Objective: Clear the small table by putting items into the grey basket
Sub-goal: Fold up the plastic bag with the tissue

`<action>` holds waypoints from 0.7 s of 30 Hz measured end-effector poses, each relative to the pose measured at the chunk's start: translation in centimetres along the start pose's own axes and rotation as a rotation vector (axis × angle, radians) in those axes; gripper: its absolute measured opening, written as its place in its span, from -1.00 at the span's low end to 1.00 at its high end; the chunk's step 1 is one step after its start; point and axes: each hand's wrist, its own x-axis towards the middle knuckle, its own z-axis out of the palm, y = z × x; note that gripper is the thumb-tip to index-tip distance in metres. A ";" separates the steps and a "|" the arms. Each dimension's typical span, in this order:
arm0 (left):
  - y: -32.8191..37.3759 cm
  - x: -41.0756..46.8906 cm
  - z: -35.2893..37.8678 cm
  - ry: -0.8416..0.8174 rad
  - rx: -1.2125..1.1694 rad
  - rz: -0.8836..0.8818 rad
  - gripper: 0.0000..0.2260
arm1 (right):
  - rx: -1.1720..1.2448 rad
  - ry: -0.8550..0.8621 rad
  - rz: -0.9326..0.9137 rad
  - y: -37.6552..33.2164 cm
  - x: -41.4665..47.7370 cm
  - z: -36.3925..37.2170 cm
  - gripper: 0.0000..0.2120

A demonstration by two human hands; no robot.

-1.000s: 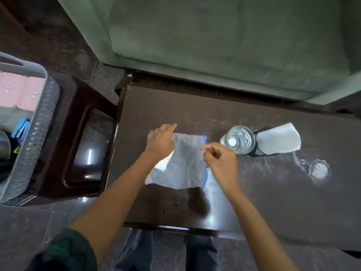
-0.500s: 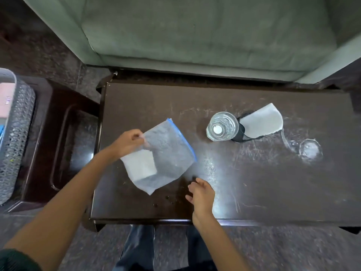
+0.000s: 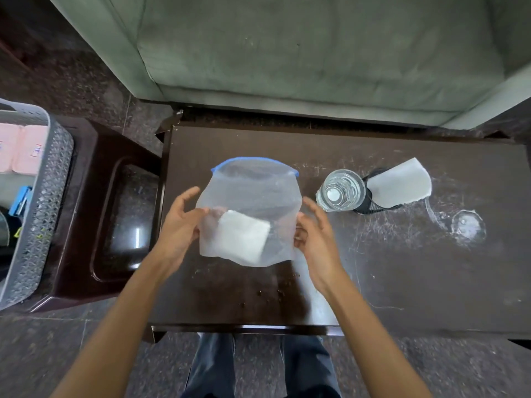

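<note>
1. the person is holding a clear plastic zip bag (image 3: 253,193) with a blue seal strip up over the near left part of the dark brown wooden table (image 3: 402,282), its mouth gaping open at the top.
2. a white folded pad (image 3: 244,239) lies slanted in the bottom of the bag.
3. the left hand (image 3: 179,225) pinches the bag's left edge with thumb and fingers, the forefinger loosely raised.
4. the right hand (image 3: 313,234) grips the bag's right edge, lower fingers curled on the plastic, upper ones lifted and relaxed.
5. the grey plastic basket (image 3: 43,196) with lattice walls sits far left on a dark brown stool (image 3: 115,225), well apart from the bag; pink packets (image 3: 23,150) show inside it.
6. on the table, right of the bag, stands a clear bottle (image 3: 340,193), touching a black mesh holder (image 3: 373,202) with a white sheet (image 3: 399,185) in it.
7. further right lies a small clear glass piece (image 3: 468,228).
8. a green sofa (image 3: 316,53) stands behind the table.
</note>
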 end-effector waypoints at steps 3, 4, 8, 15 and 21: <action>-0.3 -0.7 0.2 0.049 0.041 0.090 -0.48 | -0.128 -0.066 -0.121 -1.8 -0.4 -0.1 -0.58; -0.3 -1.0 0.2 0.051 0.061 0.114 -0.51 | -0.147 -0.085 -0.139 -2.1 -0.6 -0.1 -0.60; -0.2 -2.1 0.7 0.008 0.091 0.149 -0.65 | -0.228 -0.158 -0.149 -2.9 -0.8 -1.0 -0.57; -0.2 -2.7 2.0 -0.036 0.225 0.200 -0.59 | -0.763 0.018 -0.354 -2.3 -0.1 -3.0 -0.63; 0.2 -1.7 2.2 0.019 0.471 0.288 -0.75 | -0.760 0.053 -0.538 -2.4 0.3 -4.0 -0.89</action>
